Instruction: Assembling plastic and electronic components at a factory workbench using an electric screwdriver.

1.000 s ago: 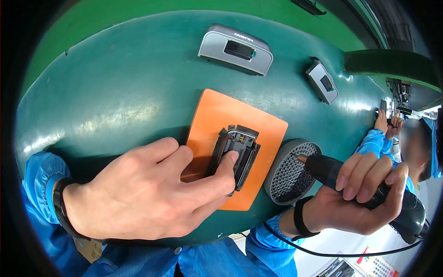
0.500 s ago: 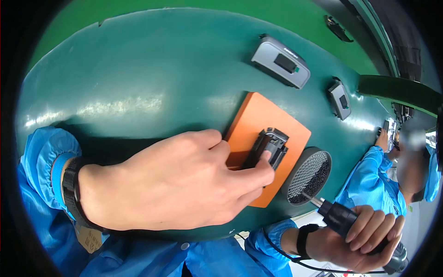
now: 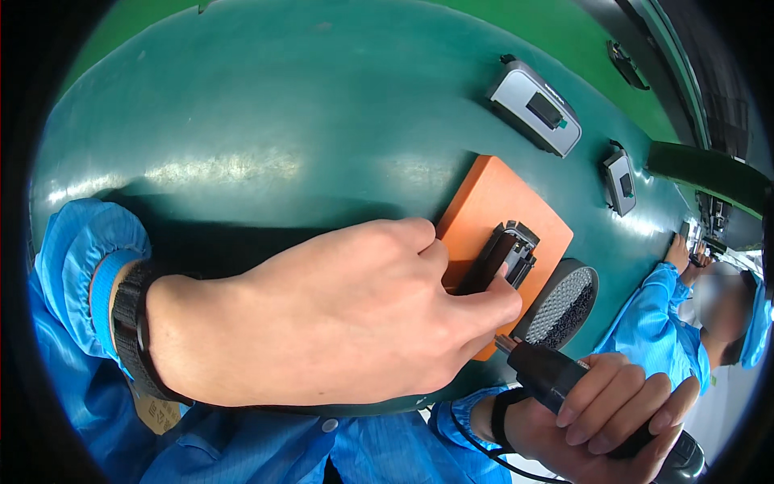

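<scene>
My left hand (image 3: 347,315) reaches across the bench, its thumb and fingers closed on a black and grey plastic part (image 3: 501,252). That part rests tilted on an orange block (image 3: 516,189), its near end hidden behind my fingers. In my right hand (image 3: 617,415) is a black electric screwdriver (image 3: 544,373) with a cord. Its metal tip points left, just off the near edge of the block. Whether a screw sits on the tip is too small to tell. Beside the block stands a round grey dish (image 3: 595,297) holding many small dark screws (image 3: 571,321).
Two grey housings (image 3: 535,109) with dark windows stand on the green bench (image 3: 322,97), beyond and right of the block. A co-worker in blue (image 3: 653,315) works at the far right. A dark part (image 3: 627,64) lies past the bench edge.
The screwdriver tip has left the screw dish and moved left toward the orange block. My left hand keeps its hold on the part. The whole view has shifted a little.
</scene>
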Motion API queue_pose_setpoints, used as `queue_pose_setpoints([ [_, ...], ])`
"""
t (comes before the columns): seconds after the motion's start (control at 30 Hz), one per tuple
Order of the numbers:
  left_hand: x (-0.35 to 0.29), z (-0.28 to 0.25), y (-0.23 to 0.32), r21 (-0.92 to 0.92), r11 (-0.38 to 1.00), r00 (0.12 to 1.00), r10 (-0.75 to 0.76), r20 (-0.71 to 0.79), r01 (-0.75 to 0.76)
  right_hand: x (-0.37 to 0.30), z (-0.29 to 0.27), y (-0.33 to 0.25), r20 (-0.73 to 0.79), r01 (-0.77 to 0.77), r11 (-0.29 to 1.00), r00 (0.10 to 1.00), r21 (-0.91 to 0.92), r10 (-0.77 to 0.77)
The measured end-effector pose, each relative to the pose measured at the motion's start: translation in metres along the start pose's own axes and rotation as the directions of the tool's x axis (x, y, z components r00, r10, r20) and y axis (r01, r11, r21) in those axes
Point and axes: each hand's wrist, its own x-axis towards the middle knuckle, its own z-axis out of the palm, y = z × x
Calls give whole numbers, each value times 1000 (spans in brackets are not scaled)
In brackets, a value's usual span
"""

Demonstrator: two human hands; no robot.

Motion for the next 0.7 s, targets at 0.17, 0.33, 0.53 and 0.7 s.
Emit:
queue_pose_setpoints([
  [0.17, -1, -4, -3, -17, 1000, 996, 19, 83, -18, 1, 1, 9, 5, 1, 999, 1000, 33, -2],
  [0.33, 0, -1, -3, -38, 999, 997, 27, 69, -25, 1, 6, 3, 7, -2, 998, 1000, -63, 2],
  [0.53, 0, -2, -4, -39, 999, 996, 24, 88, -21, 1, 4, 5, -10, 27, 999, 1000, -44, -27],
  [0.7, 4, 1, -4, -26, 999, 998, 23, 53, -21, -3, 2, 9, -39, 53, 996, 998, -66, -56],
])
